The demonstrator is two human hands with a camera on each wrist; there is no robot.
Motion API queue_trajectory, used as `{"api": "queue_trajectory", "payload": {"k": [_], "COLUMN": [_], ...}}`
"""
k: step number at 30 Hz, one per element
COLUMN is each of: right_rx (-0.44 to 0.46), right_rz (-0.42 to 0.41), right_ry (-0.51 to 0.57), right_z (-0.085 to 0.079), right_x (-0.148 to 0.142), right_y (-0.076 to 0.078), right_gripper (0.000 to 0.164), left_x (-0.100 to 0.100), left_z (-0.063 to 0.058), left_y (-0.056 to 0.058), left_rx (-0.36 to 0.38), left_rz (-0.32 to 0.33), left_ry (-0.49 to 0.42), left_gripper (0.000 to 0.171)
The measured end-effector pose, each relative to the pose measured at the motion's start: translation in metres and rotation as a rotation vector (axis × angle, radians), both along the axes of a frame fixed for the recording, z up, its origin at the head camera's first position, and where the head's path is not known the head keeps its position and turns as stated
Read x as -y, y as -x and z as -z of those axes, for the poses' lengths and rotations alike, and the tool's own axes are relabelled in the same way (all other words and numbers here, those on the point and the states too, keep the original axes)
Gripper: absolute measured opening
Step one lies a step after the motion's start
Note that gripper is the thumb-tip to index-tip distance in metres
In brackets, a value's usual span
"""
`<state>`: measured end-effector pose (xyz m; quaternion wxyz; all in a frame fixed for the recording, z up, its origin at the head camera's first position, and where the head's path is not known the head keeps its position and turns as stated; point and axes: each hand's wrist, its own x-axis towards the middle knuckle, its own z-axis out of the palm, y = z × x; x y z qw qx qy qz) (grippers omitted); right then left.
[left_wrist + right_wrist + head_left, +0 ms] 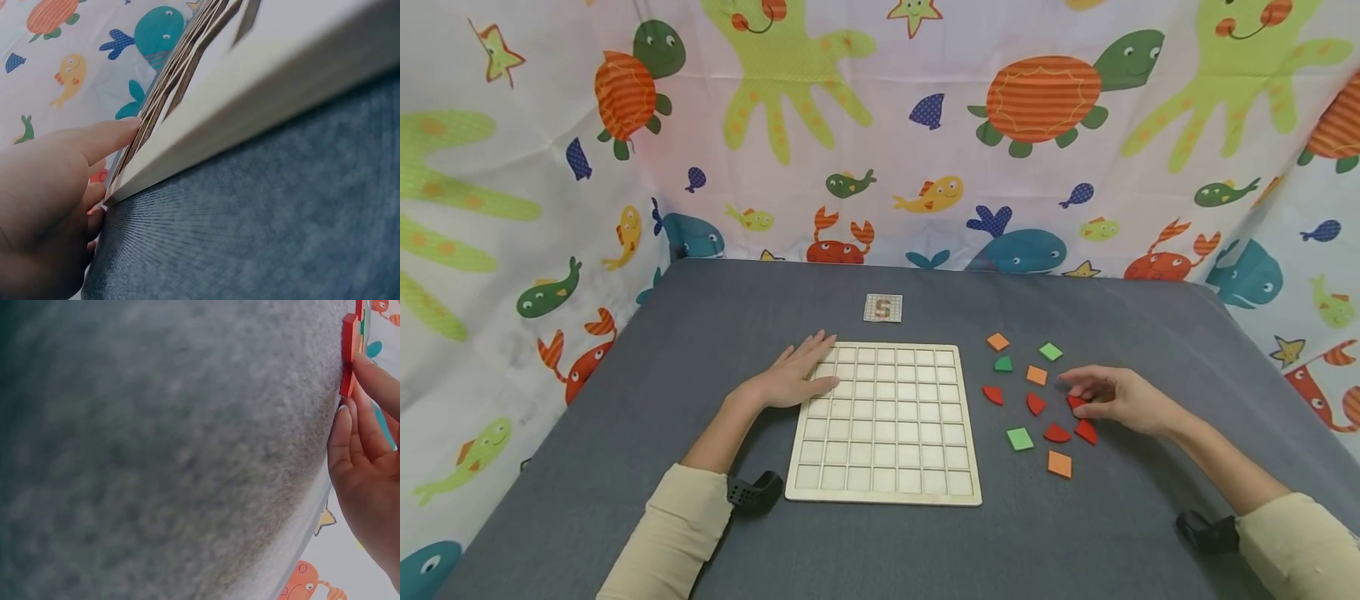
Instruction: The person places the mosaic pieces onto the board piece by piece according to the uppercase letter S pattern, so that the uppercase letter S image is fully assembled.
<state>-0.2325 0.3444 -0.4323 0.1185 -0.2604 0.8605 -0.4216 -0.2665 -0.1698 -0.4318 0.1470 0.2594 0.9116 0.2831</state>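
A square wooden grid board (883,503) lies flat on the grey cloth. My left hand (793,375) rests at its upper left corner with fingers extended; the thumb lies on the grid, and in the left wrist view the hand (47,200) touches the board's edge (206,134). To the right of the board, my right hand (1131,402) has thumb and fingers around a red quarter-circle tile (1074,402). The right wrist view shows the thumb of that hand (369,462) against red wood, with the fingers curled beside it.
Around the right hand lie several loose tiles: red quarter-circles (1057,433), orange squares (1060,464), light green squares (1020,439) and a dark green piece (1003,364). A small card with an S pattern (883,308) lies behind the board. Printed cloth (880,225) walls the table.
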Motion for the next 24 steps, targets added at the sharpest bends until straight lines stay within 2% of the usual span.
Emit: {"api": "queue_trajectory", "payload": {"k": [9, 13, 18, 24], "right_rx": [0.040, 0.022, -0.039, 0.010], "right_rz": [-0.017, 0.002, 0.078, 0.192], "right_ry": [0.022, 0.032, 0.012, 0.002], "right_z": [-0.005, -0.006, -0.007, -0.011], "right_x": [0.000, 0.001, 0.002, 0.004], "right_y": [0.000, 0.001, 0.001, 0.001], "right_gripper": [0.050, 0.047, 0.040, 0.031], "left_x": [-0.001, 0.000, 0.001, 0.003], "left_z": [0.000, 0.001, -0.001, -0.002], "left_y": [0.001, 0.001, 0.000, -0.001], "left_rx": [0.001, -0.001, -0.002, 0.004], "left_rz": [0.001, 0.000, -0.003, 0.010], "left_ry": [-0.002, -0.003, -0.012, -0.033], "left_gripper": [0.074, 0.074, 0.074, 0.070]}}
